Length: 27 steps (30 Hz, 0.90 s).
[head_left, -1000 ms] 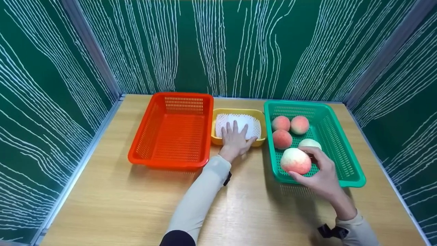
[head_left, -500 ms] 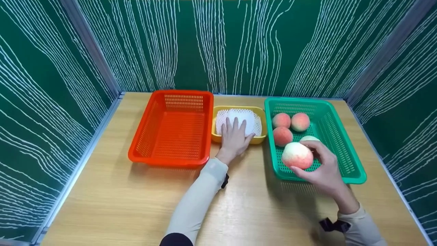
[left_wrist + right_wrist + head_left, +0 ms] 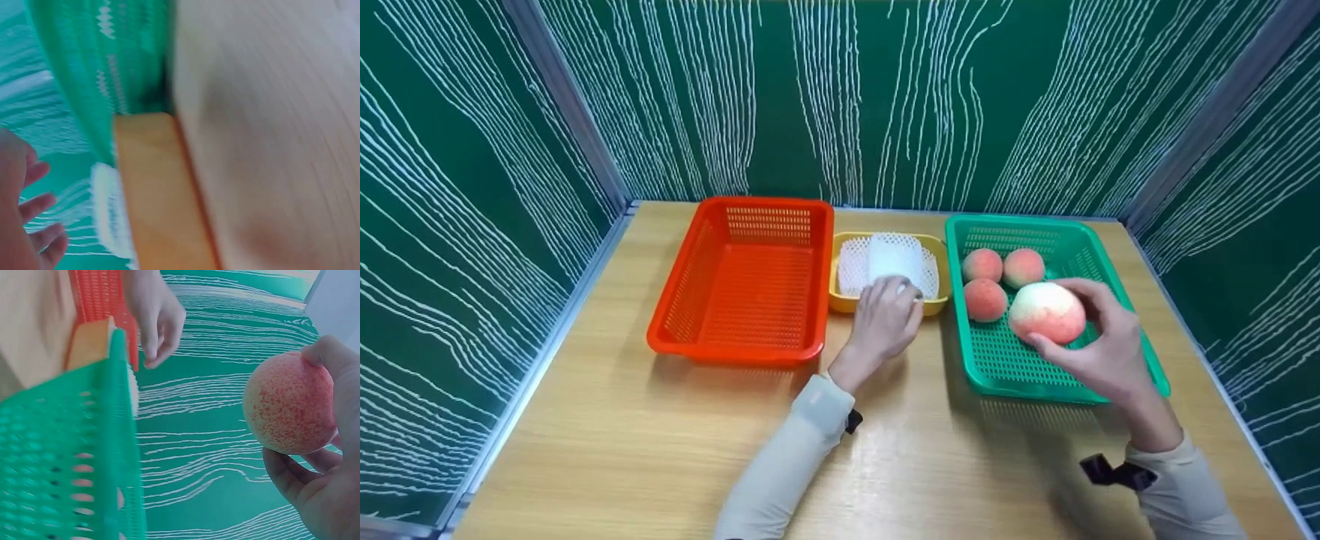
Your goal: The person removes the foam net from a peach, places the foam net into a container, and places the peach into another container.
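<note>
My right hand (image 3: 1110, 349) holds a pale and pink peach (image 3: 1046, 313) above the green basket (image 3: 1012, 384). In the right wrist view the thumb and fingers sit round the peach (image 3: 289, 405), which hangs clear of the basket. My left hand (image 3: 885, 319) hovers at the near rim of the small yellow basket (image 3: 846, 304). Its fingers are loosely bent, and the left wrist view shows them apart from the white foam nets (image 3: 109, 208), with nothing between them. In the head view white foam fruit nets (image 3: 895, 255) lie in the yellow basket, one raised above the others.
Three peaches (image 3: 985, 300) show in the green basket's left part. A red-orange basket (image 3: 739, 356) stands left of the yellow one. All the baskets are on a wooden table (image 3: 885, 465), enclosed by green walls (image 3: 877, 105) with white lines.
The left hand has drawn back from the foam nets, its spread fingers now bent. One net stands higher. The right hand has carried the peach right and upward, covering a paler peach seen before.
</note>
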Available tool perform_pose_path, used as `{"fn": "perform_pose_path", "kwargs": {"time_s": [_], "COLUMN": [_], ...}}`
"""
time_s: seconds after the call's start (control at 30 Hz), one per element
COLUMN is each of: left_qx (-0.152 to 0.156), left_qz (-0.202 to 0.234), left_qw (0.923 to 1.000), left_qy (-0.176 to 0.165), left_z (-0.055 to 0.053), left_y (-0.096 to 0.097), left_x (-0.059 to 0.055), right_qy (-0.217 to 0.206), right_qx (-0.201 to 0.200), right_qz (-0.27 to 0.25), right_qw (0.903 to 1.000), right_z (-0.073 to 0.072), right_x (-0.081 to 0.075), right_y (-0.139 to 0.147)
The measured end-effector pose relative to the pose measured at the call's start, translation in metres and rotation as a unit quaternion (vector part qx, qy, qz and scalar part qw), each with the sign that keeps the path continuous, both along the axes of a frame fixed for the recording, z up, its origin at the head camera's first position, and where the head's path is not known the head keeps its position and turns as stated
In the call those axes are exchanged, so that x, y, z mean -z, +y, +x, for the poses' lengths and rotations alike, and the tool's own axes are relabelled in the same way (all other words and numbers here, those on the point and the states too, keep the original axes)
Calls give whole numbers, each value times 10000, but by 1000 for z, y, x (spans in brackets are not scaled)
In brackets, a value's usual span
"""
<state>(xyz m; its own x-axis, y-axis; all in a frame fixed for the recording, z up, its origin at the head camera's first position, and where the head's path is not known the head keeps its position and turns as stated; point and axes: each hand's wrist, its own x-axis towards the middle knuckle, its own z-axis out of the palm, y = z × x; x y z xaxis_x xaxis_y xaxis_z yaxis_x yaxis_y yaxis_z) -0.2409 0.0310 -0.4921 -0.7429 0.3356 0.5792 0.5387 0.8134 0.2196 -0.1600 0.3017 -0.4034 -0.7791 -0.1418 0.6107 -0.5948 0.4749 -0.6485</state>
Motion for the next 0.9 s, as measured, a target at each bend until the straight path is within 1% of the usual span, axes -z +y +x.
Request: {"fn": "perform_pose_path", "kwargs": {"time_s": [0.1, 0.17, 0.3, 0.37, 0.43, 0.47, 0.63, 0.67, 0.77, 0.9], "left_qx": [475, 812, 1436, 1732, 1976, 2083, 2369, 2397, 2476, 2443], "left_qz": [46, 9, -234, -332, -415, -459, -830, -914, -1079, -1231], "left_qw": [9985, 9955, 9868, 9815, 9764, 9738, 9641, 9625, 9586, 9578], "left_qy": [-269, -488, -715, -741, -772, -790, -863, -880, -906, -880], "left_z": [13, 22, 35, 41, 47, 49, 57, 58, 59, 61], "left_y": [3, 5, 12, 16, 20, 22, 32, 34, 39, 43], "left_x": [-7, -11, -14, -14, -14, -14, -11, -10, -7, -6], "right_qy": [-93, -225, -481, -588, -642, -689, -1037, -1147, -1488, -1882], "right_qx": [140, 252, 414, 420, 323, 297, 273, 297, 258, 202], "right_qz": [79, 137, 210, 254, 254, 302, 671, 786, 1000, 1277], "right_qw": [9998, 9993, 9978, 9971, 9971, 9967, 9920, 9898, 9835, 9736], "right_z": [-4, -4, -6, -12, -21, -28, -64, -71, -84, -97], "right_x": [-14, -27, -50, -55, -55, -52, -34, -30, -26, -22], "right_y": [0, -4, -11, -11, -8, -5, 14, 17, 22, 25]}}
